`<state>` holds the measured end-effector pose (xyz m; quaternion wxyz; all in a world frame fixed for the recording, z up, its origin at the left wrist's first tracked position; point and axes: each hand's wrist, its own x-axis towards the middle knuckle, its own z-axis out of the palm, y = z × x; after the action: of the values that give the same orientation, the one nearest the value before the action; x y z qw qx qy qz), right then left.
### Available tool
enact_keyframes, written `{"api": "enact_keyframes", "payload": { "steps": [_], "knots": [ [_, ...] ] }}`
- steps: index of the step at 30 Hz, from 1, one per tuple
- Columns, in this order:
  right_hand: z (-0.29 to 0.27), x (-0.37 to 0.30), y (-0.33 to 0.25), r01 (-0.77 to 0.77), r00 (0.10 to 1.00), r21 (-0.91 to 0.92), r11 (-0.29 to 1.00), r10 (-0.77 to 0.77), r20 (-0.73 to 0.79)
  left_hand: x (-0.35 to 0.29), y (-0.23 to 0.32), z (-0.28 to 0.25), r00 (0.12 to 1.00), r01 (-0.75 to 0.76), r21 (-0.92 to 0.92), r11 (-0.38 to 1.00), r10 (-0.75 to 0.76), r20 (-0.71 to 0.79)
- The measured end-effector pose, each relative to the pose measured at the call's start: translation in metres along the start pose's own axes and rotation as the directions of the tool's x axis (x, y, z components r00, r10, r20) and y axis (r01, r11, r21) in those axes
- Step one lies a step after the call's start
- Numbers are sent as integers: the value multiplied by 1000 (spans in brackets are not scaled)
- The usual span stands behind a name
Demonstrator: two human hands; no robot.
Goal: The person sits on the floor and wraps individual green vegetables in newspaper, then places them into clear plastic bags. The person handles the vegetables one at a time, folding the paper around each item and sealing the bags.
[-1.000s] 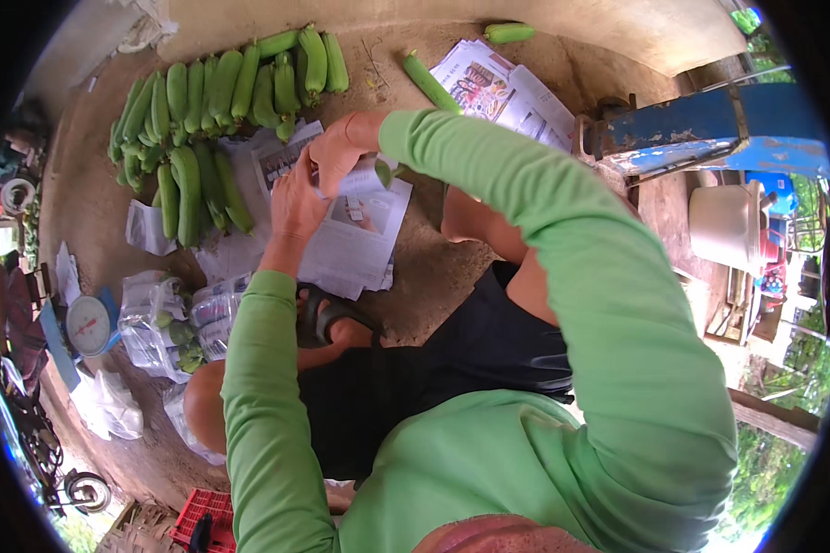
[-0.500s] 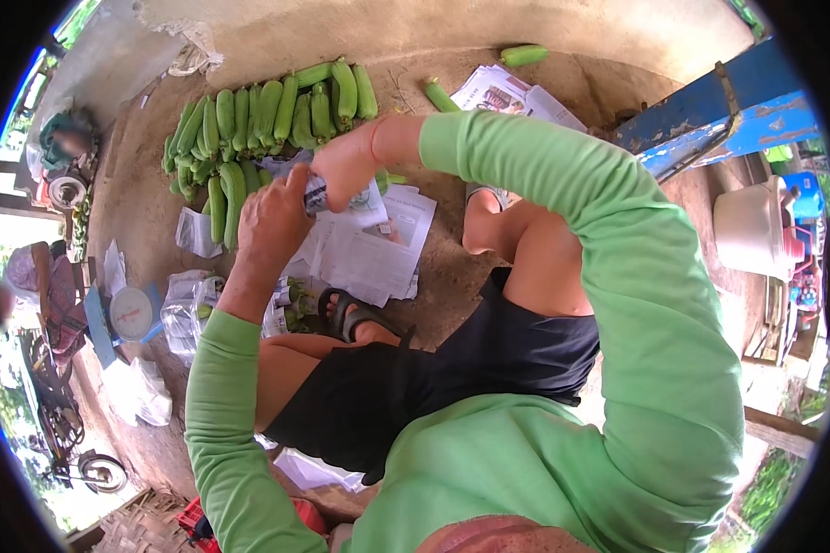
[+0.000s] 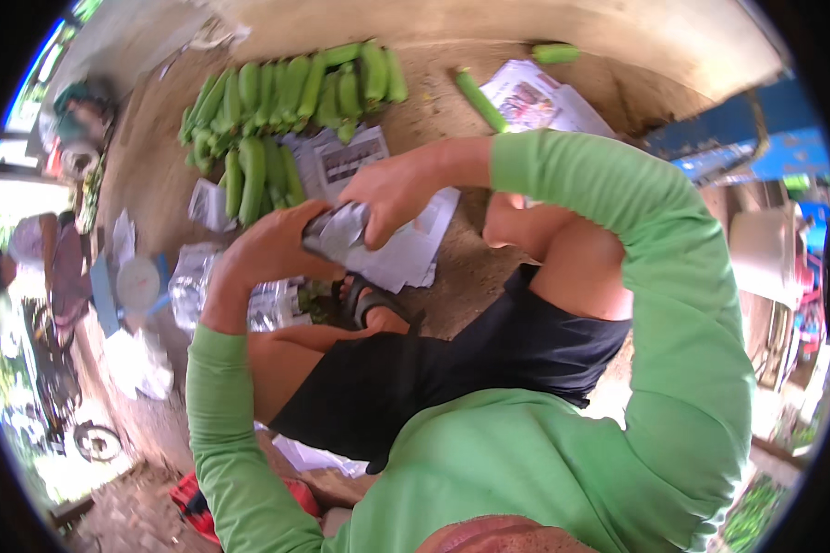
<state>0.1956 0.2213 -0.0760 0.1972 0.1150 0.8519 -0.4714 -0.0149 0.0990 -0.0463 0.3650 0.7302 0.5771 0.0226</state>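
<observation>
A roll wrapped in printed paper (image 3: pixel 337 230) is between my two hands, above the loose sheets; what is inside it is hidden. My left hand (image 3: pixel 272 244) grips its left end, with the fingers curled around it. My right hand (image 3: pixel 392 195) clasps the other end, thumb bent over the paper. Under the hands lie spread sheets of printed paper (image 3: pixel 420 241). Just beyond them, long green gourds (image 3: pixel 295 88) are lined up in a row, with a few more gourds (image 3: pixel 252 175) in front.
At left are a dial scale (image 3: pixel 138 283), a clear plastic bag (image 3: pixel 194 281) and a white bag (image 3: pixel 138 361). A single gourd (image 3: pixel 481 100) touches a paper stack (image 3: pixel 535 97). A blue post (image 3: pixel 729 138) and a pale bucket (image 3: pixel 764 251) stand at right. My sandalled foot (image 3: pixel 373 304) is close below the hands.
Both hands have come nearer my body with the wrapped roll, which now shows more of its length. The whole view has shifted a little, moving the gourds to the right and up in the picture.
</observation>
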Motion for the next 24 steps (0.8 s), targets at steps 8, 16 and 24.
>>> {"api": "enact_keyframes", "payload": {
  "steps": [8, 16, 24],
  "knots": [
    [-10, 9, -36, 221, 886, -449, 866, -371, -280, -39, -47, -39, 996, 84, -264, 961, -79, 30],
    [11, 53, -24, 306, 874, -340, 889, -404, -269, -57, -86, -14, 990, 134, -189, 973, -138, -3],
    [59, 101, 26, 45, 999, 78, 996, -43, -30, -148, -224, 135, 529, 457, -405, 792, -608, -592]
  ]
}}
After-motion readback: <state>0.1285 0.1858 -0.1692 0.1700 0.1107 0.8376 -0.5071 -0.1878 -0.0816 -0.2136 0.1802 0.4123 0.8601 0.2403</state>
